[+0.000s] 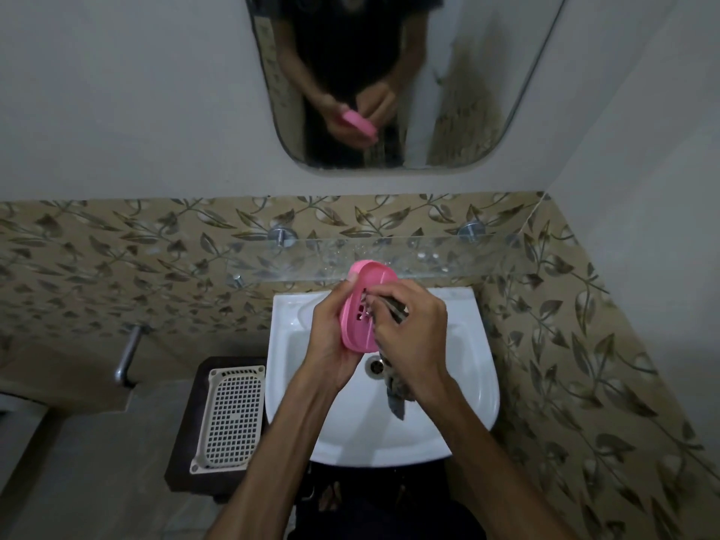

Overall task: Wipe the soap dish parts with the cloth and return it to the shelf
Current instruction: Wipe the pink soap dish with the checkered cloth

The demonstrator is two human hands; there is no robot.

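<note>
My left hand (329, 337) grips a pink oval soap dish (364, 302) from its left side, holding it tilted over the white sink (479, 387). Small drain holes show in the dish's inner face. My right hand (413, 337) is closed on a grey patterned cloth (393, 387) and presses part of it against the dish's inside. The cloth's loose end hangs down below my right wrist, over the basin. A clear glass shelf (448, 255) is mounted on the tiled wall just behind the dish.
A white perforated plastic tray (230, 415) lies on a dark stool left of the sink. A metal handle (126, 356) sticks out from the left wall. A mirror (467, 91) above reflects the hands and dish. Leaf-patterned tiles line both walls.
</note>
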